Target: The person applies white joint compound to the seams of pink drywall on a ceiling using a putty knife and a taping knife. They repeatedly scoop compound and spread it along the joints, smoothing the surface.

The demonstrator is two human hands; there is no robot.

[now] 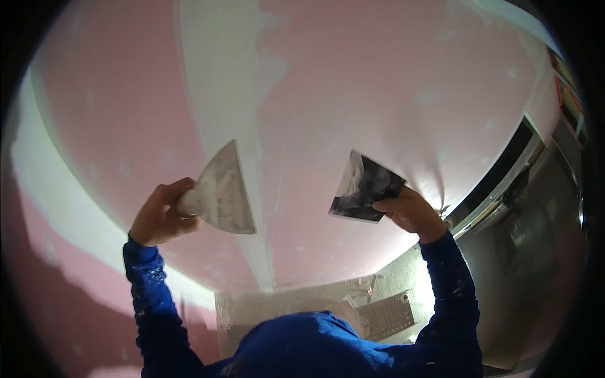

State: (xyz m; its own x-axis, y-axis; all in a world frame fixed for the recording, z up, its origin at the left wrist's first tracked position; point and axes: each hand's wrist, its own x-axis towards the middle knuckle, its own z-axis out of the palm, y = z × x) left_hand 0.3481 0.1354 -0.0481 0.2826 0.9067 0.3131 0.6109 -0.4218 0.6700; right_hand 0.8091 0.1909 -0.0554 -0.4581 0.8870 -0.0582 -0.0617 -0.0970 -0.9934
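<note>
My left hand (pixel 161 215) is closed round the handle end of a wide putty knife (pixel 225 192), whose pale blade is smeared with joint compound. My right hand (pixel 413 213) grips a second putty knife, a dark blade (pixel 373 189) with a light patch of compound or glare at its far-left side. The two blades are apart, with their broad edges turned toward each other. Both are held in front of pink drywall (pixel 334 94); a whitish band of compound (pixel 220 69) runs down it behind the left blade. Whether either blade touches the wall, I cannot tell.
At the left, another whitish band (pixel 47 148) follows the wall corner. Below me are a perforated metal platform (pixel 387 317) and a pale floor covering (pixel 249 312). A bright glare (pixel 423 293) shows beside my right arm. A dark framed opening (pixel 498 170) lies at the right.
</note>
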